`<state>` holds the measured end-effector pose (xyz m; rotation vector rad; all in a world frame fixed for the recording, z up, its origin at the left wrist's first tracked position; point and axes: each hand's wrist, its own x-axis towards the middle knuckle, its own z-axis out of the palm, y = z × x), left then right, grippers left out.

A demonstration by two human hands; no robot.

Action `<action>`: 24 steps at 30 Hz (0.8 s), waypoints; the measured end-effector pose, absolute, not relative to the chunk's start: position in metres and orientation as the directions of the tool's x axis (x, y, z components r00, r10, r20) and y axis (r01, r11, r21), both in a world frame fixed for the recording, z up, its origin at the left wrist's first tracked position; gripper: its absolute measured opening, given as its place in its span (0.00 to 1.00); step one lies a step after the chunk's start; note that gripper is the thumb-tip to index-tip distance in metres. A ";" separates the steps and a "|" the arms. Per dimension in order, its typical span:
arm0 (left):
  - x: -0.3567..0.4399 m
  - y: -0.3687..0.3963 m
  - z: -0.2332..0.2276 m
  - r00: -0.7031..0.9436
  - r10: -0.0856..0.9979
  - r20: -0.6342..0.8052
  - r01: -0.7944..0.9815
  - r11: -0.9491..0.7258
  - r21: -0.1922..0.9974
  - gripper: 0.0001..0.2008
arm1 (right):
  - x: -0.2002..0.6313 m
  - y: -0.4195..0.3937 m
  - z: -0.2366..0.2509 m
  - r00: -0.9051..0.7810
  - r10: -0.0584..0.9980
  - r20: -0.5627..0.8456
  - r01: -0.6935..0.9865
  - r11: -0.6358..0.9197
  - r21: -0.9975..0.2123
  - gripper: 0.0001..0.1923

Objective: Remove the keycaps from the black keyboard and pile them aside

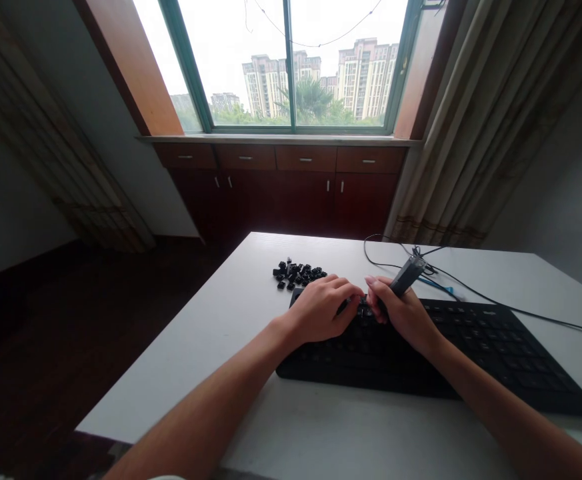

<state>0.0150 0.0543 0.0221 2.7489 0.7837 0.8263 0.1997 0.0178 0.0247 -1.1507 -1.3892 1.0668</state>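
Note:
A black keyboard (475, 347) lies across the white table (231, 333). My left hand (321, 308) rests on the keyboard's upper left part, fingers curled down onto the keys. My right hand (401, 312) sits right beside it, gripping a dark slim tool (407, 275) that points down at the keys between the two hands. A heap of several loose black keycaps (297, 273) lies on the table just behind the keyboard's left corner.
A black cable (501, 303) runs from behind the keyboard off to the right edge, near a blue-tipped item (441, 288). Beyond the table stand a dark wooden cabinet (291, 187) under a window, and curtains (475, 133) at right.

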 end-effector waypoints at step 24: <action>0.012 0.053 0.024 0.778 0.448 0.440 0.389 -0.894 0.222 0.11 | 0.204 0.021 0.024 -0.106 0.976 0.190 0.119 0.202 -0.972 0.20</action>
